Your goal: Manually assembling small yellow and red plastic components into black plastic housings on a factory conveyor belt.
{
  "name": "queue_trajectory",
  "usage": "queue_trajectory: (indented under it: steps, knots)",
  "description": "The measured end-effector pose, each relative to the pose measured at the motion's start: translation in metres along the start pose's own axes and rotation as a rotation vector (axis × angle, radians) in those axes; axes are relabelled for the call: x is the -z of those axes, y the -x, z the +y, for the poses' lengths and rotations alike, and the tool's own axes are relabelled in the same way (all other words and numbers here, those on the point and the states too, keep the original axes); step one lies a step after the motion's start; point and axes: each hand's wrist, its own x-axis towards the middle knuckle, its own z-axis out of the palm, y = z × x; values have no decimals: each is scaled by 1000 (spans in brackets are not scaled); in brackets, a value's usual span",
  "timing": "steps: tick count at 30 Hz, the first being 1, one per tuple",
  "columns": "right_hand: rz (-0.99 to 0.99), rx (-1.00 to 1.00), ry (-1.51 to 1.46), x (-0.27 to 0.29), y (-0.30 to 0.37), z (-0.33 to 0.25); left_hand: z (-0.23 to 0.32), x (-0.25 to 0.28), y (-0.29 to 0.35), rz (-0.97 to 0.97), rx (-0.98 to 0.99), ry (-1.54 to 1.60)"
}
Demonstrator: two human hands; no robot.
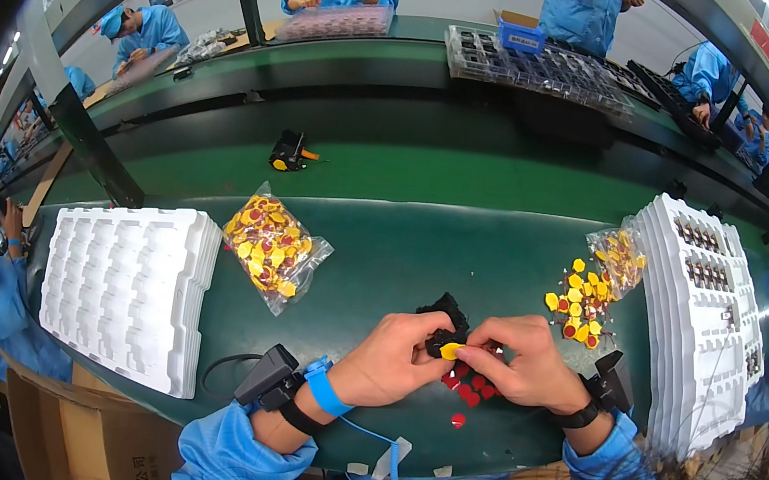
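My left hand grips a small black plastic part just above the green bench, its fingers wrapped round the near side. From the right, my right hand pinches a yellow sticker-like piece against the black part. Some of the part is hidden behind my fingers. Several red pieces lie on the bench right below my hands. A loose pile of yellow and red pieces spreads beyond my right hand, spilling from a clear bag. Another clear bag of such pieces lies to the left.
White moulded trays are stacked at the left; another stack at the right holds small metal parts. A black unit with a yellow piece sits on the green belt. A cardboard box stands at lower left. Co-workers sit across the line.
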Motion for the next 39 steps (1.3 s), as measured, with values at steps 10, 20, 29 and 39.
queue_trajectory:
  steps: [10, 20, 29, 39]
  knots:
    - [-53, -43, -23, 7, 0, -2, 8, 8, 4, -99, -54, 18]
    - [100, 34, -246, -7, -2, 0, 26, -6, 21, 80, 143, 506]
    - [176, 68, -37, -1, 3, -4, 24, -7, 12, 74, 119, 590]
    - [145, 91, -201, 0, 6, 0, 26, -14, 17, -9, -33, 462]
